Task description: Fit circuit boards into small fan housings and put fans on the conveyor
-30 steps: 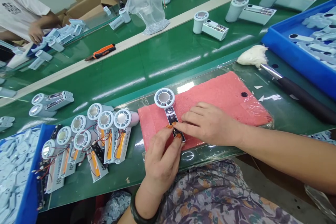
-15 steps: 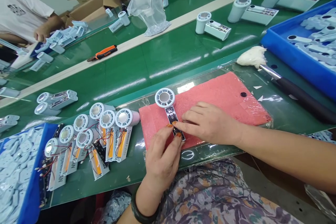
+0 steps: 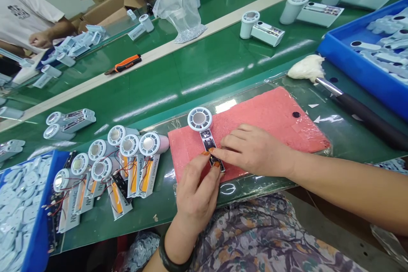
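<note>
A pale blue handheld fan (image 3: 199, 119) lies on the pink foam pad (image 3: 255, 110), its round grille facing up. Its handle holds a narrow black circuit board (image 3: 208, 140). My left hand (image 3: 196, 191) pinches the lower end of the handle, thumb and index finger on the board. From the right, my right hand (image 3: 255, 151) is closed over the handle, its index fingertip pressing on the board beside the left index finger. Its thumb is hidden. Left of the pad stand several unfinished fans (image 3: 149, 144) with orange battery cells (image 3: 146, 174) and red wires showing.
Blue bins of pale plastic parts stand left (image 3: 54, 178) and right (image 3: 360, 51). A black-handled tool (image 3: 360, 110) lies near a white lump (image 3: 306, 68). Orange pliers (image 3: 127, 63) rest on the pale strip beyond the green conveyor belt (image 3: 178, 76). Two co-workers' hands (image 3: 41, 40) show across it.
Fans on the belt have shifted slightly to the right. The co-worker's hand at far left has moved left. My hands and the fan between them look practically still.
</note>
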`<state>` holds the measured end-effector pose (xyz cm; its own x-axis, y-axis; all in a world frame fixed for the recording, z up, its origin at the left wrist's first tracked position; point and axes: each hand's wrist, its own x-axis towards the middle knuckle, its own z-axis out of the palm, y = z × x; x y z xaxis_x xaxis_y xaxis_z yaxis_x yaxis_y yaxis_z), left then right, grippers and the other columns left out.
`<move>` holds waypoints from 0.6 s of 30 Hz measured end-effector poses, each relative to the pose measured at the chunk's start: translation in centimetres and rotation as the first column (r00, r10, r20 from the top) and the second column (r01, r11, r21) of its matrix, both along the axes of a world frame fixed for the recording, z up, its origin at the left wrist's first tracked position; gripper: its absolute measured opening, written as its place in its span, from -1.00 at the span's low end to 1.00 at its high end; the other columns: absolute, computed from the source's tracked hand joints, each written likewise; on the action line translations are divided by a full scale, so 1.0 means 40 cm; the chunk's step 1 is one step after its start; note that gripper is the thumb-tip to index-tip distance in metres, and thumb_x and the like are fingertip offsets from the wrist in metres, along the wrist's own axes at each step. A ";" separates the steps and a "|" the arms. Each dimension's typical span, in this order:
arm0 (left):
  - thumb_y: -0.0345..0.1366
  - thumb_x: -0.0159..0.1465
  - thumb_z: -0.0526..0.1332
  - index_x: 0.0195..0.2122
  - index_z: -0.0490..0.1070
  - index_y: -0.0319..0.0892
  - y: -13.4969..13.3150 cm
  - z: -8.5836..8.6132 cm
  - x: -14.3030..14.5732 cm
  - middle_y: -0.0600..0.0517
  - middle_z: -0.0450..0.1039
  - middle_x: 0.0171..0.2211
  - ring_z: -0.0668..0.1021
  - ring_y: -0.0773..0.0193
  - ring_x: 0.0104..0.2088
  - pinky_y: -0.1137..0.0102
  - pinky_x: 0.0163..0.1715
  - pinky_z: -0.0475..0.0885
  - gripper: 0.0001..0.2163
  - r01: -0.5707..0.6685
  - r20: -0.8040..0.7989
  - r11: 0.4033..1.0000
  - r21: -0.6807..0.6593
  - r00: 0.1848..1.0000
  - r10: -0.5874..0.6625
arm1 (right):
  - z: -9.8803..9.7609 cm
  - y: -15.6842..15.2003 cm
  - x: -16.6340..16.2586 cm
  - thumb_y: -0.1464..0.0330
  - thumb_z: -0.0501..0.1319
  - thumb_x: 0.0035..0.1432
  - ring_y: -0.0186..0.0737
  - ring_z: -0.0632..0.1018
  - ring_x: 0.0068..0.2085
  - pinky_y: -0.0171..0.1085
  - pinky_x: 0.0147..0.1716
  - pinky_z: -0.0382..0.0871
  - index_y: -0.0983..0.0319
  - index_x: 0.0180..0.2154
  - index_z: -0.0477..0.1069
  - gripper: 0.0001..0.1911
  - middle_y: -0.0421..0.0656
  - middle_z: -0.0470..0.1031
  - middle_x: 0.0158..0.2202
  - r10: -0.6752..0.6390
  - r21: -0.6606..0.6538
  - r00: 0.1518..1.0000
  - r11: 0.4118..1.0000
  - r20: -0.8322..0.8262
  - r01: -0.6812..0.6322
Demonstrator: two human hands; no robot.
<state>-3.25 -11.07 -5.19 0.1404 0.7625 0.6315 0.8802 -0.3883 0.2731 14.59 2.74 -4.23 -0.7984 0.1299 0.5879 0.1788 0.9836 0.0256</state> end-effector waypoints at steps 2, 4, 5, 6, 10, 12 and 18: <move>-0.54 0.30 0.34 -0.05 0.51 -0.18 0.000 0.000 0.000 -0.17 0.54 0.02 0.62 0.10 0.06 0.25 -0.01 0.62 -0.77 0.000 0.000 1.000 0.005 1.000 0.000 | 0.000 -0.001 -0.001 0.47 0.08 0.44 -0.27 0.37 -0.36 -0.23 -0.34 0.12 0.23 -0.07 0.54 -0.75 -0.19 0.52 -0.38 0.000 -0.004 1.000 1.000 -0.006 0.000; -0.53 0.30 0.34 -0.05 0.52 -0.19 0.001 0.000 0.000 -0.17 0.54 0.02 0.62 0.10 0.06 0.25 -0.02 0.61 -0.78 0.000 -0.003 1.000 0.007 1.000 0.000 | 0.002 -0.002 -0.001 0.47 0.09 0.43 -0.27 0.37 -0.36 -0.23 -0.34 0.13 0.22 -0.08 0.55 -0.76 -0.20 0.52 -0.38 0.001 -0.006 1.000 1.000 -0.011 -0.001; -0.53 0.31 0.33 -0.05 0.51 -0.18 0.001 0.000 0.000 -0.17 0.54 0.02 0.62 0.11 0.05 0.25 -0.02 0.61 -0.78 -0.001 -0.004 1.000 0.006 1.000 0.001 | 0.003 -0.002 -0.002 0.47 0.10 0.43 -0.27 0.38 -0.36 -0.23 -0.34 0.13 0.22 -0.08 0.55 -0.76 -0.20 0.52 -0.38 0.002 -0.008 1.000 1.000 -0.011 -0.002; -0.52 0.31 0.33 -0.05 0.51 -0.17 0.001 0.000 -0.001 -0.16 0.54 0.02 0.62 0.11 0.05 0.25 -0.02 0.62 -0.78 -0.003 -0.005 1.000 0.004 1.000 0.003 | 0.004 -0.003 -0.002 0.46 0.10 0.44 -0.27 0.38 -0.36 -0.23 -0.34 0.14 0.22 -0.08 0.55 -0.76 -0.20 0.53 -0.37 0.001 -0.010 1.000 1.000 -0.011 -0.001; -0.52 0.31 0.33 -0.05 0.51 -0.16 0.001 -0.001 0.000 -0.15 0.53 0.04 0.62 0.12 0.06 0.26 -0.02 0.61 -0.78 -0.004 -0.003 1.000 0.000 1.000 0.004 | 0.008 -0.005 -0.003 0.46 0.09 0.44 -0.26 0.38 -0.35 -0.23 -0.33 0.14 0.22 -0.09 0.56 -0.75 -0.20 0.53 -0.38 -0.003 -0.011 1.000 1.000 -0.025 0.003; -0.53 0.31 0.34 -0.06 0.51 -0.18 0.000 -0.003 0.000 -0.16 0.52 0.04 0.61 0.11 0.07 0.26 -0.01 0.61 -0.79 -0.001 0.001 1.000 0.004 1.000 0.001 | 0.008 -0.005 -0.004 0.46 0.09 0.44 -0.26 0.38 -0.36 -0.23 -0.34 0.14 0.23 -0.10 0.56 -0.76 -0.19 0.53 -0.38 -0.003 -0.011 1.000 1.000 -0.031 0.002; -0.55 0.30 0.34 -0.05 0.52 -0.22 -0.001 -0.006 -0.001 -0.17 0.51 0.06 0.60 0.13 0.08 0.28 0.03 0.58 -0.78 0.012 0.007 1.000 0.001 1.000 -0.012 | 0.005 -0.003 -0.003 0.45 0.09 0.44 -0.26 0.37 -0.36 -0.23 -0.34 0.13 0.22 -0.12 0.56 -0.75 -0.20 0.52 -0.39 -0.006 -0.012 1.000 1.000 -0.030 0.005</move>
<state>-3.29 -11.11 -5.45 0.1452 0.7600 0.6335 0.8736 -0.3990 0.2785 14.46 2.62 -4.02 -0.7798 0.1412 0.6098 0.1847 0.9828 0.0087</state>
